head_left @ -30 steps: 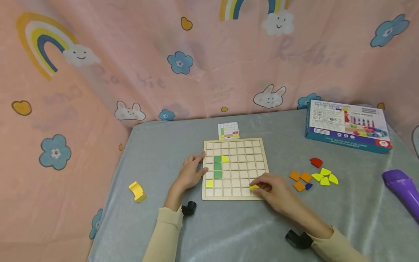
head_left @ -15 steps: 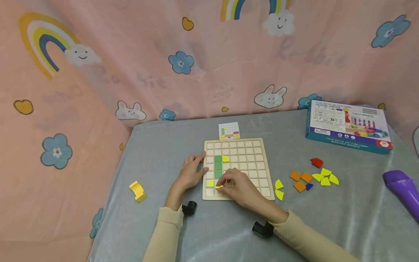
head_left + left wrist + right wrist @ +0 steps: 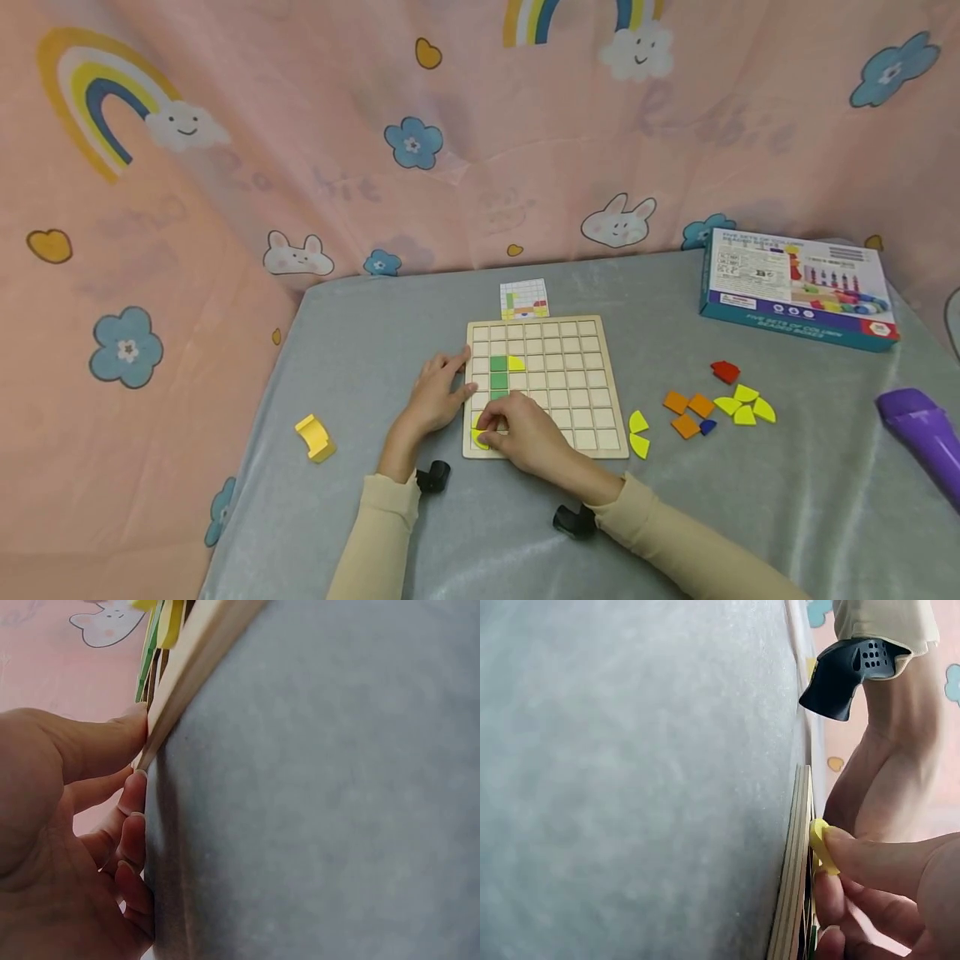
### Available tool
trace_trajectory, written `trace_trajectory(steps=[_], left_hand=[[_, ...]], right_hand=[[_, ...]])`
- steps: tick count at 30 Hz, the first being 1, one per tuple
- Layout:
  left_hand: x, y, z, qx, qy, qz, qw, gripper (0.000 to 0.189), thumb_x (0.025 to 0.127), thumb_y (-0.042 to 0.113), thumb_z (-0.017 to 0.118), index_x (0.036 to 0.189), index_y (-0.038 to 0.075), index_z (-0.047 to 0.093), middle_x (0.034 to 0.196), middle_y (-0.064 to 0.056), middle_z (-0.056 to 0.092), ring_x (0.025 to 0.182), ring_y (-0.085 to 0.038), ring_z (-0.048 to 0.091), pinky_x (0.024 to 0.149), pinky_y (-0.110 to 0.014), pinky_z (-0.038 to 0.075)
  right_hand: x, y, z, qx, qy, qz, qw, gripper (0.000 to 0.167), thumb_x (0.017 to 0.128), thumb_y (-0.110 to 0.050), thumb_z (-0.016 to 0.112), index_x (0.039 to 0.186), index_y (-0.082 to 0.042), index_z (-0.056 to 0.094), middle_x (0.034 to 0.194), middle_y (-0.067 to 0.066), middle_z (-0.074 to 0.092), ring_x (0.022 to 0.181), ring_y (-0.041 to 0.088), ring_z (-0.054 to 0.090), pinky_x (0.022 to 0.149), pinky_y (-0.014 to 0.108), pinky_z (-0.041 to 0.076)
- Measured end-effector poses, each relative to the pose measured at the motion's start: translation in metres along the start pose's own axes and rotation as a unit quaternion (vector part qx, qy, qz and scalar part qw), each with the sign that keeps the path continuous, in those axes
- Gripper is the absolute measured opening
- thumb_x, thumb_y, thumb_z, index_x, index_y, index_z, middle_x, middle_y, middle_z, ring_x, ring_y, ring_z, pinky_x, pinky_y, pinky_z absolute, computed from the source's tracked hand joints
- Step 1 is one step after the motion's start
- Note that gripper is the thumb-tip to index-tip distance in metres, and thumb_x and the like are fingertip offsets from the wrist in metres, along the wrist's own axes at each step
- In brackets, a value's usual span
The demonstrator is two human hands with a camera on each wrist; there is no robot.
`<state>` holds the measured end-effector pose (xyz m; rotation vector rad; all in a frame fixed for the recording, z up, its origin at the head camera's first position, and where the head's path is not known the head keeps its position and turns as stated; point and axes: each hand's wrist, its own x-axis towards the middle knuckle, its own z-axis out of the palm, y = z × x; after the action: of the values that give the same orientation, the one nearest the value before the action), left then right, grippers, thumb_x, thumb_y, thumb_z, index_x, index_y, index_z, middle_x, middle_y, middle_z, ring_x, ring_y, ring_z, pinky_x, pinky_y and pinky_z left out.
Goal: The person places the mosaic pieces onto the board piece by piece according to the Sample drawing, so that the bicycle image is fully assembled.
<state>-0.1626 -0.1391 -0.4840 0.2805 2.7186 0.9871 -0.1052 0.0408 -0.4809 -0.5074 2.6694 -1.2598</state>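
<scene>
Head camera: we look down on a gray surface (image 3: 360, 350) whose far edge meets a pink printed backdrop (image 3: 480, 92) and whose near side runs out of frame. The wooden grid board (image 3: 567, 377) lies well inside those edges, with gray cloth on its near side and a wide stretch between it and the yellow block (image 3: 316, 439) at left. To the right, two yellow quarter-rounds (image 3: 638, 422) lie just beside the board, short of the orange squares (image 3: 686, 427); the printed box (image 3: 798, 287) sits well apart.

Much is masked. The right hand (image 3: 528, 433) covers part of the grid's near-left area, including some of the lowest green square (image 3: 498, 395). We find the pattern card (image 3: 524, 299) too small to read fully, and the purple object (image 3: 918, 442) is cut by the frame. Both wrist views show the board nearly edge-on and cropped, so we cannot tell whether the held piece touches its cell.

That yellow piece (image 3: 821, 847) is pinched between the right thumb and fingers, over the board's near-left corner cell. Farther up the left edge, we see the left hand (image 3: 435, 396), fingers relaxed, thumb and forefinger spread, touching the rim.
</scene>
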Motion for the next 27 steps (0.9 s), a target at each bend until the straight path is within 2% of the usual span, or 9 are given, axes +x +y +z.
trace_trajectory(steps=[5,9,16,20,27], left_hand=[[0.0,0.0,-0.001,0.003,0.0,0.001,1.0,0.062,0.106,0.022,0.066,0.163,0.01,0.044,0.134,-0.015,0.058,0.126,-0.033,0.047,0.108,-0.056,0.038],[0.0,0.0,-0.001,0.002,-0.002,0.0,1.0,0.062,0.106,0.022,0.066,0.163,0.01,0.043,0.133,-0.015,0.058,0.126,-0.033,0.047,0.108,-0.056,0.038],[0.0,-0.001,0.0,0.0,-0.003,0.0,1.0,0.063,0.107,0.022,0.065,0.164,0.011,0.042,0.134,-0.015,0.057,0.125,-0.033,0.047,0.108,-0.056,0.038],[0.001,-0.001,0.001,-0.002,-0.007,-0.003,1.0,0.064,0.107,0.023,0.065,0.165,0.012,0.041,0.137,-0.016,0.056,0.127,-0.033,0.046,0.109,-0.056,0.037],[0.002,-0.001,0.002,-0.004,-0.01,-0.007,0.9999,0.065,0.107,0.023,0.064,0.166,0.013,0.038,0.14,-0.016,0.055,0.131,-0.033,0.045,0.111,-0.056,0.036]], right_hand=[[0.002,0.0,0.003,-0.029,0.012,-0.002,0.9995,0.015,0.081,-0.008,0.091,0.083,-0.015,0.078,0.087,-0.004,0.062,0.086,0.013,0.047,0.078,0.031,0.043],[0.003,0.001,0.004,-0.04,0.028,0.004,0.9988,0.021,0.078,-0.008,0.093,0.085,-0.015,0.074,0.091,0.0,0.059,0.087,0.016,0.043,0.081,0.034,0.04],[-0.004,0.006,-0.009,-0.037,0.026,0.028,0.9986,0.019,0.083,-0.008,0.09,0.088,-0.015,0.072,0.091,-0.001,0.056,0.088,0.016,0.042,0.079,0.032,0.04],[-0.017,0.017,-0.022,-0.051,0.03,0.029,0.9978,0.019,0.084,-0.008,0.089,0.09,-0.016,0.072,0.092,-0.002,0.058,0.09,0.015,0.044,0.082,0.035,0.043],[-0.055,0.037,-0.044,-0.075,0.06,0.017,0.9953,0.02,0.085,-0.01,0.088,0.094,-0.019,0.073,0.101,-0.005,0.062,0.098,0.015,0.048,0.086,0.037,0.047]])
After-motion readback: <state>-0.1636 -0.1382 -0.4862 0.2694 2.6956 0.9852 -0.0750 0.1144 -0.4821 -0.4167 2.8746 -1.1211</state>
